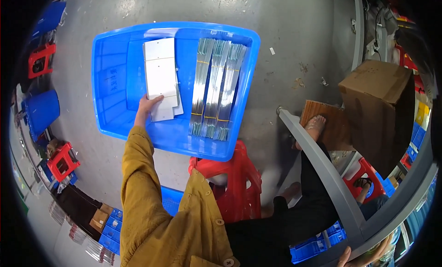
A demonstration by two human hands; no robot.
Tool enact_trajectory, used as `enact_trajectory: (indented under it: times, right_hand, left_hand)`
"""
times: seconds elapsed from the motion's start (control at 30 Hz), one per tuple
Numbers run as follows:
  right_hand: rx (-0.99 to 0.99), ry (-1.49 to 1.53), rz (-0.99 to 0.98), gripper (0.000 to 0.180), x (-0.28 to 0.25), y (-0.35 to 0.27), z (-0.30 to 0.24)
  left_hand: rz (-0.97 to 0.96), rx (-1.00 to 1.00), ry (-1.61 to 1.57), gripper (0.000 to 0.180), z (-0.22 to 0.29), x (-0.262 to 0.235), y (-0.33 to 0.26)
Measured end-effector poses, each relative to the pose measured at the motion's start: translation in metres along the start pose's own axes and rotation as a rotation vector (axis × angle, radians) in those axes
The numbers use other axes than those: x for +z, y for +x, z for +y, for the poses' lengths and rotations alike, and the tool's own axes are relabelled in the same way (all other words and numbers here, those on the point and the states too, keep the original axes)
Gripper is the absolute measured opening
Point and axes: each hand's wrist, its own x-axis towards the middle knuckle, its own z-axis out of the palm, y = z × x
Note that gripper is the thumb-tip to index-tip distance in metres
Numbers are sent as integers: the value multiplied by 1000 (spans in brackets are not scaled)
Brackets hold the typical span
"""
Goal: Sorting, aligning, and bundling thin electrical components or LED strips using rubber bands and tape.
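Note:
Inside a large blue plastic tub [103,50] on the left, white flat pieces [161,76] are stacked and bound with rubber bands. My left hand [146,108] reaches in and is closed on the near left edge of that stack, thumb on top and the other fingers hidden. Beside it, to the right, lie three long rows of shiny silvery strips [212,89], banded near both ends. Low at the right, my right hand [366,258] is cut off by the picture's edge. Its fingers curl against a grey metal frame [322,161].
A red plastic stool [237,188] stands against the tub's near side. At right, a brown cardboard box [375,92] sits by a flat brown board [329,129] under my bare foot [315,124]. More red stools [63,162] and blue bins [41,112] line the left.

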Motion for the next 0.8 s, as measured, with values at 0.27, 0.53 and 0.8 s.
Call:
enact_trajectory:
  times: [0.27, 0.53, 0.8]
  right_hand:
    - [156, 125, 71, 74, -11, -22, 1]
    - [237, 105, 118, 72, -21, -11, -20]
    - [267, 122, 187, 66, -31, -11, -25]
  left_hand:
    - [-260, 103, -364, 49, 39, 21, -76]
    - [222, 486, 316, 37, 61, 36, -133]
    - [268, 607, 423, 50, 48, 106, -146]
